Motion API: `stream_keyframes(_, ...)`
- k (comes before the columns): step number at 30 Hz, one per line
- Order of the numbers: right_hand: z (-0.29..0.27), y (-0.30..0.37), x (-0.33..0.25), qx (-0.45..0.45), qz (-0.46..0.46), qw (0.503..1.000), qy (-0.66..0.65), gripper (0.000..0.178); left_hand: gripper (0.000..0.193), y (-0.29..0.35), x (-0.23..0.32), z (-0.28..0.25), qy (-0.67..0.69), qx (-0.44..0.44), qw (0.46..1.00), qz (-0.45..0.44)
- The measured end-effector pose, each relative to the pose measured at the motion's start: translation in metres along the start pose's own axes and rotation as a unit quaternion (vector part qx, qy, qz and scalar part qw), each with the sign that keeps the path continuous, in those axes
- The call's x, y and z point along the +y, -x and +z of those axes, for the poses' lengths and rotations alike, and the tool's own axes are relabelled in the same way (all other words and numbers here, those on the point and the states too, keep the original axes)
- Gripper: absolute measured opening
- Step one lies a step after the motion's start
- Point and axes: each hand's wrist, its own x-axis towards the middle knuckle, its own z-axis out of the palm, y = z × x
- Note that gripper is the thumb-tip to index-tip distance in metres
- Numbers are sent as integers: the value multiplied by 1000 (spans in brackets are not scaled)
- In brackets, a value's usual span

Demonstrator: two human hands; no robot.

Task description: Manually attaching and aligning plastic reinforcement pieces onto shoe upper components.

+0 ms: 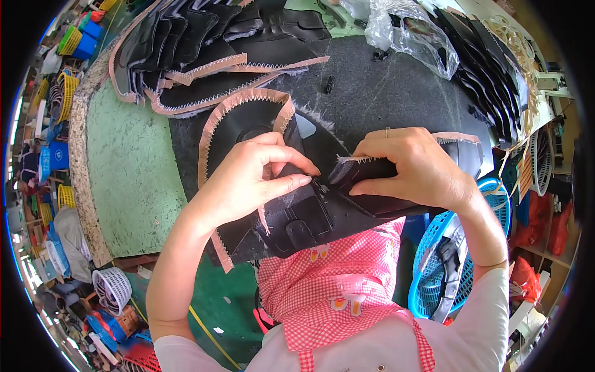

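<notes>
A black leather boot upper (291, 226), edged with pink zigzag-stitched tape, lies at the near edge of the work surface in front of me. My left hand (248, 177) is over it, thumb and forefinger pinched at a small black part by a seam; what they hold is too small to make out. To the right, my right hand (415, 164) grips a folded-up black leather section with a fuzzy lining, thumb below and fingers over the top. This section meets the left part close to the pinching fingertips. A pink-taped end (455, 137) shows beyond the right wrist.
Stacked black uppers (180, 37) with pink tape lie at the far left. A clear plastic bag (412, 31) and more stacked black pieces (483, 68) are at the far right. A blue basket (421, 291) holding black pieces stands beside my right arm.
</notes>
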Motion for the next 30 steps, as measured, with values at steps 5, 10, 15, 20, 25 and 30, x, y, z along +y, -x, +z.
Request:
stream_keyframes(5,2,-6,-3,13,9,1000,-17,31,20,-1,-3,3,13,4,1000,5)
stream_keyframes(10,4,-7,-4,23,13,999,-18,30,19,-1,-3,2,19,7,1000,6)
stream_keyframes(15,5,-6,-4,34,7,999,-4,30,18,-2,-3,0,9,2,1000,2)
stream_keyframes(20,8,-4,-5,48,-10,999,6,31,18,-3,-5,0,21,-1,1000,-1)
stream_keyframes(25,11,-1,-6,72,-42,996,42,31,18,-4,-3,-1,10,0,1000,-1)
stream_keyframes(30,13,-2,-7,85,-39,995,38,32,18,-5,-3,-1,1,4,1000,-2)
